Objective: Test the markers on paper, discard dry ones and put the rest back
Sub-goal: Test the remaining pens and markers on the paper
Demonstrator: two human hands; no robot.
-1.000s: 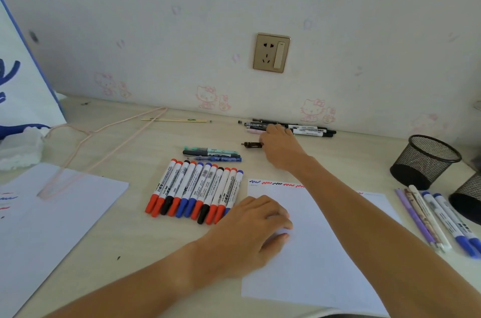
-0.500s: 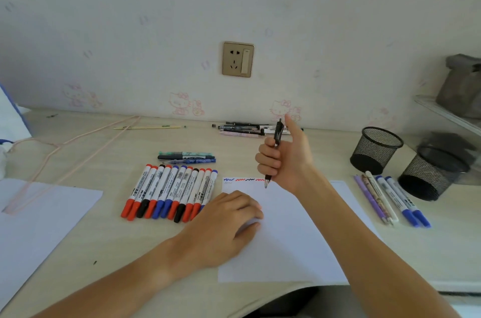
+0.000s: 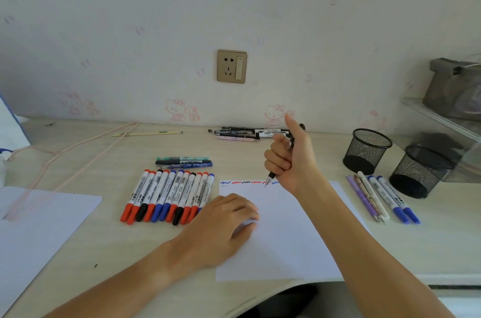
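Your right hand (image 3: 291,159) holds a slim black click pen (image 3: 270,177) in a fist, thumb raised by the top end, tip pointing down just above the top edge of the white paper sheet (image 3: 286,234). My read: you're clicking it out, ready for a test squiggle next to the existing row of red, blue and black squiggles (image 3: 247,182).

Your left hand (image 3: 226,221) lies flat on the sheet's left edge, fingers relaxed, pinning the paper so it won't slide under the stroke.

Counts:
- Row of white-barrelled whiteboard markers with red, blue and black caps (image 3: 169,195), side by side on the pale wooden desk (image 3: 78,252) left of the sheet: about 11 (nearest ones are partly hidden by your left hand).
- Small stack of three dark and teal pens (image 3: 183,162) just behind that row.
- Cluster of black and pink pens (image 3: 244,133) at the wall: roughly 5, too tight to split cleanly.
- Five pens, purple, white and blue-capped (image 3: 382,198), right of the sheet, just beside two black mesh pen cups (image 3: 367,151). Probably the tested keepers, staged for going back.
- Second white sheet (image 3: 33,229) far left.
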